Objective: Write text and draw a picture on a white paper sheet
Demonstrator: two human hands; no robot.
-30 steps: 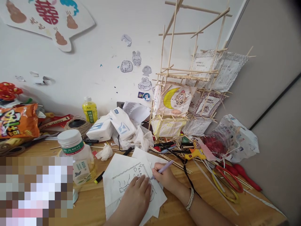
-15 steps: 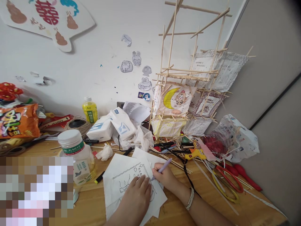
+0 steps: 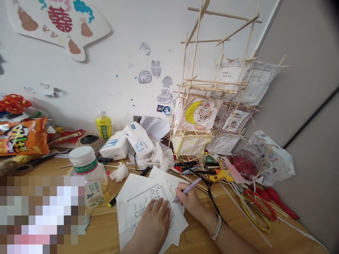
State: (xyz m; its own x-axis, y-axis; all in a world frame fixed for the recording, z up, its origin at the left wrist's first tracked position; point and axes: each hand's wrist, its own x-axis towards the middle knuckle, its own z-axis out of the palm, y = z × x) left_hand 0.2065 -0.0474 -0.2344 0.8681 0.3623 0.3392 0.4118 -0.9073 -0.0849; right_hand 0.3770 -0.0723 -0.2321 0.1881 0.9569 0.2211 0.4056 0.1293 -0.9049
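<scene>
My left hand (image 3: 155,220) lies flat on a white sheet of paper (image 3: 127,225), its fingers stretched over a line drawing with some written characters. Part of that drawing is hidden under the palm. In my right hand (image 3: 189,201) is a light purple pen (image 3: 191,186), pinched between thumb and fingers. Its tip points down at the right edge of the drawing; whether it touches the paper I cannot tell. More white sheets (image 3: 161,174) stick out beneath the top one. A bracelet circles my right wrist.
A stick frame with drawn paper panels (image 3: 202,113) stands behind. Tissue packs (image 3: 139,139), a plastic bottle (image 3: 90,176) and a yellow drink bottle (image 3: 103,125) are at left. A yellow glue gun (image 3: 221,175), scissors (image 3: 261,204) and a plastic bag (image 3: 278,158) lie at right.
My right hand and the pen have shifted slightly right, away from the left hand. The left hand stays on the paper. The whole view has tilted a little.
</scene>
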